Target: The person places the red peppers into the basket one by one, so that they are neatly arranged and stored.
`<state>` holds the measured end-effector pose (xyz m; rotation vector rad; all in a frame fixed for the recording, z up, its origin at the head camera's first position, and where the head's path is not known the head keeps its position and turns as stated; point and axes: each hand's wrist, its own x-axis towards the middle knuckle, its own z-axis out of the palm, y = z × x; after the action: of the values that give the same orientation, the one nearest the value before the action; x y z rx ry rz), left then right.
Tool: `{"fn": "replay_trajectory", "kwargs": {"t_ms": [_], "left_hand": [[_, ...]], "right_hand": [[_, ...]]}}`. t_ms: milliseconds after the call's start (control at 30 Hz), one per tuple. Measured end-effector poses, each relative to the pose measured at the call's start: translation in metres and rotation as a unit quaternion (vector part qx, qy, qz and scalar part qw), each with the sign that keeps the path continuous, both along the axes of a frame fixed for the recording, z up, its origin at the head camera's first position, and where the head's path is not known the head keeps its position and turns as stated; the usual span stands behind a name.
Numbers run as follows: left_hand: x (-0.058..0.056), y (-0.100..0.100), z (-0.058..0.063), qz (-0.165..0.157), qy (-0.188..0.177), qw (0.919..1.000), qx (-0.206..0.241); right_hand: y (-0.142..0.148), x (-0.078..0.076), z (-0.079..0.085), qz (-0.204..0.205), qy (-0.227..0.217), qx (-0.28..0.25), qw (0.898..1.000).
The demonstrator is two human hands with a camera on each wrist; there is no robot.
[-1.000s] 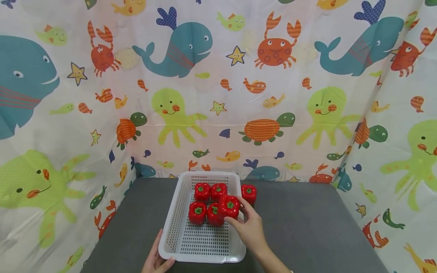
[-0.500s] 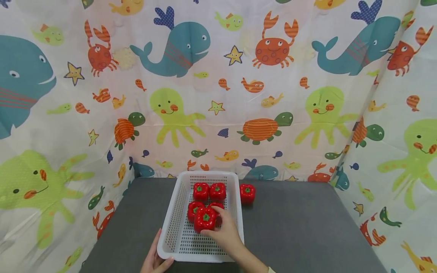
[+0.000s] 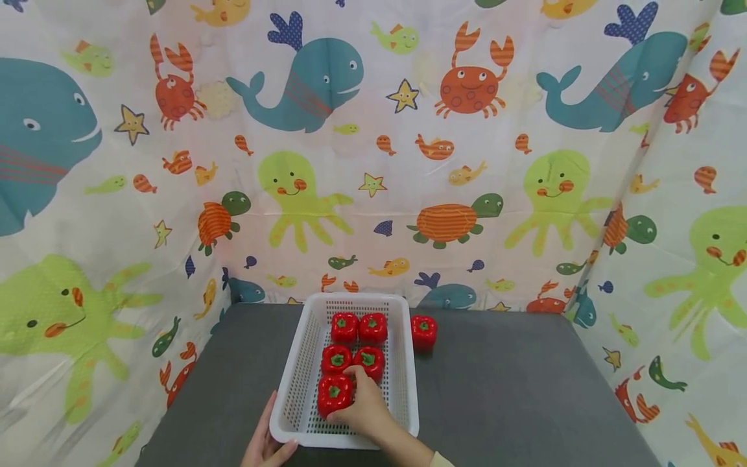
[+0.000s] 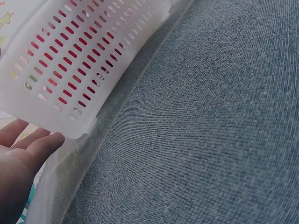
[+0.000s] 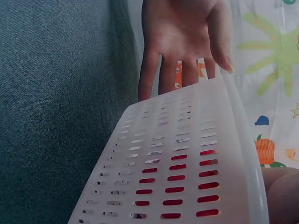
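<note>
In the head view my right hand (image 3: 366, 405) pinches a red bell pepper (image 3: 335, 394) between thumb and fingers, low in the front left part of a white perforated basket (image 3: 280, 402). Several other red bell peppers (image 3: 345, 327) sit behind it in two rows. My left hand (image 3: 266, 441) touches the basket's front left corner. Its fingers (image 4: 44, 145) look straight against the wall in the left wrist view. From the right wrist view, the left hand (image 5: 180, 37) spreads along the basket's wall (image 5: 140, 163), thumb near the rim.
One more red bell pepper (image 3: 423, 332) stands on the dark grey table (image 3: 513, 389), just outside the basket's right wall. A curtain (image 3: 379, 194) printed with sea animals encloses the back and both sides.
My right hand has carried the bell pepper from the basket's right side leftward and down to the front left, beside the others. The left hand has stayed at the corner.
</note>
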<state>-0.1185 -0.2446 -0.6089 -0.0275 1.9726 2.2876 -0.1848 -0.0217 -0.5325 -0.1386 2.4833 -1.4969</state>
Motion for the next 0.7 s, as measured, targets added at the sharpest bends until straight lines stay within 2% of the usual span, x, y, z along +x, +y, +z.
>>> {"fn": "replay_trajectory", "kwargs": {"t_ms": [100,367,533,700], "left_hand": [[0.0,0.0,0.001,-0.002,0.015,0.9999,-0.008],[0.006,-0.004,0.006,-0.021,-0.025,0.9989,0.034],[0.006,-0.002,0.009,-0.019,-0.046,0.9983,0.032],[0.002,-0.001,0.01,-0.023,-0.042,0.9984,0.029]], "right_hand": [[-0.002,-0.002,-0.001,0.005,-0.001,0.016,1.0],[-0.011,-0.008,-0.008,0.018,-0.015,0.047,0.999],[-0.013,-0.01,-0.012,0.002,-0.018,0.058,0.998],[-0.01,-0.009,-0.011,-0.003,-0.015,0.061,0.998]]}}
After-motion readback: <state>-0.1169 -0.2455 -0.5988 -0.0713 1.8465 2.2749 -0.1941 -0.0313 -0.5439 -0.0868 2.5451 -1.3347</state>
